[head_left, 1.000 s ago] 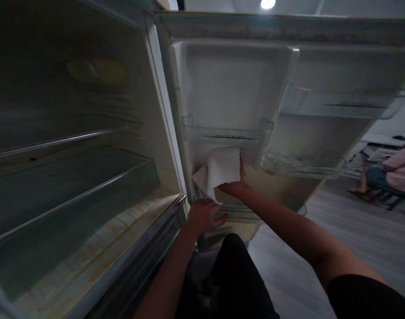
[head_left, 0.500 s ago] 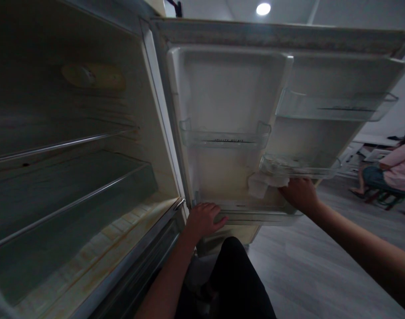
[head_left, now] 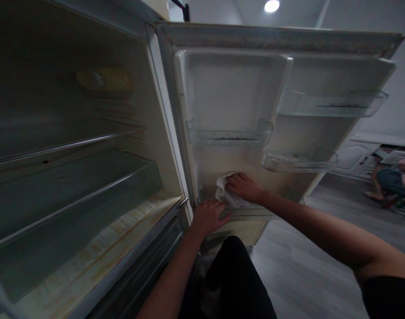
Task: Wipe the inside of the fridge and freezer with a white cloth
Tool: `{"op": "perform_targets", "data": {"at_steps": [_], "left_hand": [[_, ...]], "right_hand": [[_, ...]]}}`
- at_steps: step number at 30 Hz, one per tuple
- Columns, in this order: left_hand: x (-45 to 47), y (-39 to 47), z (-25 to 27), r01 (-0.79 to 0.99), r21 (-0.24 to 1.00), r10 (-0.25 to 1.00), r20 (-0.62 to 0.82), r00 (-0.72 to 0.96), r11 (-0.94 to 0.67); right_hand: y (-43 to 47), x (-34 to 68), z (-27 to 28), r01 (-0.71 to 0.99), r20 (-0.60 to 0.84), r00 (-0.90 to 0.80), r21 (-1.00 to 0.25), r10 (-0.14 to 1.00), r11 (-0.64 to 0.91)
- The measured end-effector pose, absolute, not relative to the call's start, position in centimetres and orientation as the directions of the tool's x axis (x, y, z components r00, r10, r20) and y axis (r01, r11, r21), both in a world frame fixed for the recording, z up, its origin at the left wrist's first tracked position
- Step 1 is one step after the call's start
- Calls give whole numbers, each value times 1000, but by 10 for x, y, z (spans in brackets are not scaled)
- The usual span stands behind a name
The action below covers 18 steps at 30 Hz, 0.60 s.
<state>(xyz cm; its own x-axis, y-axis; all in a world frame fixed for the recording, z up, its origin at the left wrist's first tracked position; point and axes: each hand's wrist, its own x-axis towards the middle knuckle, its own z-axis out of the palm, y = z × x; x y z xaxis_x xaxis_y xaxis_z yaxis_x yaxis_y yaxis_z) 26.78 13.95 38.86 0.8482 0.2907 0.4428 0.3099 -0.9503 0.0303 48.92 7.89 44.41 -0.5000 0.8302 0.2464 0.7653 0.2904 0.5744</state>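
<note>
My right hand (head_left: 243,187) presses a white cloth (head_left: 223,188) against the lower inner face of the open fridge door (head_left: 235,88), just above the bottom door shelf (head_left: 249,213). Its fingers are bent over the cloth, partly hiding it. Close by on the left, my left hand (head_left: 209,217) rests on the hinge-side end of that bottom shelf, thumb stretched out to the right and fingers laid over the rim. A clear door shelf (head_left: 229,138) spans the panel above both hands.
To the left stands the fridge compartment (head_left: 129,186) with glass shelves and brownish stains along its lower edge. Two more clear door racks (head_left: 329,104) hang at the right. My knee (head_left: 234,266) is below the door. A seated person (head_left: 393,177) is at the far right.
My right hand has moved left with the cloth, from under the lower right door rack to the lower left panel. The left hand stays at the bottom shelf. The view has shifted slightly.
</note>
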Motion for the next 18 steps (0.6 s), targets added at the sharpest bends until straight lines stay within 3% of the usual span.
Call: {"op": "perform_targets", "data": {"at_steps": [5,11,14,18], "left_hand": [[268,138,390,322,14,295,436,850,-947],[265,143,389,300,10,272,448,852,-954],[263,145,387,281,9,254,462,850,-960],[263,148,384,259,14,231,500,835,-966]], "right_hand": [[129,447,434,699,140,-659,475,739,534],[114,467,429,686,-86,-654,352,752,637],[69,504,427,777,-147,-519,329,842,536],[4,556,427,948,-205,-109,274,973,164]]}}
